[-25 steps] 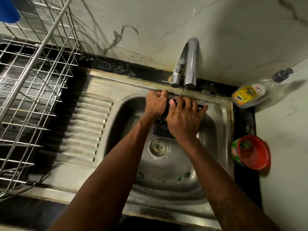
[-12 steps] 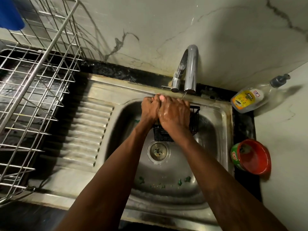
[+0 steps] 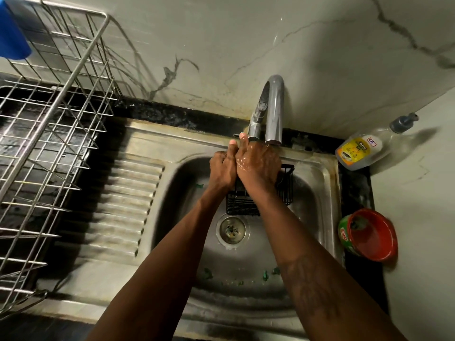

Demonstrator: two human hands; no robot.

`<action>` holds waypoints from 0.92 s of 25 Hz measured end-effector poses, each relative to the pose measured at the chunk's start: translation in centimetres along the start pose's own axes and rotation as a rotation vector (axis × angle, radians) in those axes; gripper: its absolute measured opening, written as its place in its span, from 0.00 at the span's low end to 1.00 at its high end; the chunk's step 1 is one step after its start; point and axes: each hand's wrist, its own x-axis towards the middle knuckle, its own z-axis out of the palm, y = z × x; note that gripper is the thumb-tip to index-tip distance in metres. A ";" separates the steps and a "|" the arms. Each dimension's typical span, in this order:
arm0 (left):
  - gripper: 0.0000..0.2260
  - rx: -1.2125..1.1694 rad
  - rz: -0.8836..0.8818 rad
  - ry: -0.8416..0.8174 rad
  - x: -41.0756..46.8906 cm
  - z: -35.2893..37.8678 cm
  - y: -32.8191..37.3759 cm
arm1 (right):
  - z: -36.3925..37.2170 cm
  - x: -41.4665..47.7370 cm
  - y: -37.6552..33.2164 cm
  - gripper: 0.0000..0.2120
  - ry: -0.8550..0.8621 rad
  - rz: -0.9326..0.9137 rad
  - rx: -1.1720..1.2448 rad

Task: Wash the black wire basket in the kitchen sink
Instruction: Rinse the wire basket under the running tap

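- The black wire basket (image 3: 242,205) is held up inside the sink (image 3: 317,166), above the drain (image 3: 231,230) and just below the tap (image 3: 274,107). This is probably so that water from the tap falls through its mesh and straight down the drain.
- The left hand (image 3: 222,169) grasps the basket's left side with curled fingers, seemingly to steady it against the rubbing.
- The right hand (image 3: 258,166) lies over the top of the basket directly beneath the spout, and its back glistens with water. Its fingers are hidden beyond the knuckles, so whether they clasp the wire or only press on it cannot be told.
- The soap bottle (image 3: 357,151) and the red tub (image 3: 369,235) stand on the counter to the right of the sink, within reach.
- Washing looks to be midway.
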 end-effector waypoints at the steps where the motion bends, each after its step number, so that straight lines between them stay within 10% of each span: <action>1: 0.29 -0.002 0.000 -0.008 0.0 -0.3 -0.3 | 0.4 -0.7 0.1 0.29 0.015 -0.041 -0.005; 7: 0.28 0.002 -0.096 0.102 0.7 -1.4 -0.9 | 1.8 -4.6 2.9 0.21 0.093 -0.453 -0.063; 15: 0.30 0.042 -0.027 -0.003 0.1 0.1 -0.4 | -0.6 1.4 0.9 0.28 -0.289 0.033 -0.043; 18: 0.29 0.057 -0.044 0.055 0.4 0.4 0.3 | 0.2 0.9 0.5 0.25 -0.061 -0.021 0.016; 23: 0.26 0.072 -0.094 0.156 2.3 -0.2 -0.2 | 3.5 -2.7 3.7 0.08 0.481 -0.651 0.290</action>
